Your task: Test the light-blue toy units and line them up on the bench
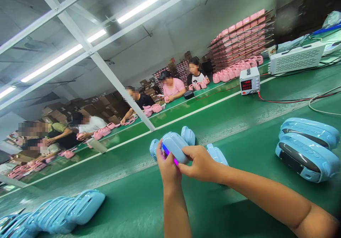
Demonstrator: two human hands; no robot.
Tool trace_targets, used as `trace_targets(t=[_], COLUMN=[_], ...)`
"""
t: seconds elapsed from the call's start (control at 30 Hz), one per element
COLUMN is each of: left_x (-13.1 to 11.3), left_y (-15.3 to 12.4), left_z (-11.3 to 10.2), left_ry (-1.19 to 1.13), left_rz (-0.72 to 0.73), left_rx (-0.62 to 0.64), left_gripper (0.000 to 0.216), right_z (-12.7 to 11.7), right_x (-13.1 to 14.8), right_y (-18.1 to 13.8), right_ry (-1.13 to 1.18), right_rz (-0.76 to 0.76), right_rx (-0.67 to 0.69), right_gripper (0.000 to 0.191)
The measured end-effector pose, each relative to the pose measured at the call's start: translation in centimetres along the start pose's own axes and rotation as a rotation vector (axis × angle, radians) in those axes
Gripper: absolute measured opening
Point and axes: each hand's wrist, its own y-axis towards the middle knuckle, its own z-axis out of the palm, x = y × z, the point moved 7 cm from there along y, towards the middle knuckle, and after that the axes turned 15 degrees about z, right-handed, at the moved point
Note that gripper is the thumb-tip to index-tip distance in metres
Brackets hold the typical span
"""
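Both of my hands are closed on a rounded light-blue portable speaker [173, 142], held tilted above the green bench. A strip along its lower side glows blue and purple. My left hand [168, 167] grips the near left side, fingers partly hidden behind the body. With thumb and fingers, my right hand [202, 162] pinches the lower right end near the lit strip. Close behind lie more blue housings: one [188, 136] beyond the speaker, one [153, 149] at its left, and another [217, 154] partly covered by my right hand.
Two blue speakers with black fronts [306, 156] stand at right. A row of blue housings [86, 206] leans at lower left. A power supply [249, 82] with red and black leads sits on the far side. Several people work on pink housings [157, 108] across the line.
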Motion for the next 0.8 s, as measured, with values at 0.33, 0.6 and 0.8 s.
trace_targets(t=[0.33,0.6,0.8], left_x=[0.1,1.3,5.7], left_y=[0.0,-0.4,-1.9], left_z=[-0.1,0.7,1.9], left_ry=[0.009,0.002,0.277], left_rz=[0.021,-0.065,-0.318], left_rx=[0.004,0.062,0.206], left_gripper=[0.069,0.064,0.049], right_z=[0.0,-1.1,-5.3], right_x=[0.1,-1.8,-7.0], right_y=[0.1,1.8,5.5], right_ry=[0.015,0.129,0.372], right_rz=[-0.025,0.128,0.352], right_rx=[-0.040,-0.026,-0.175], right_gripper=[0.024,0.029,0.034])
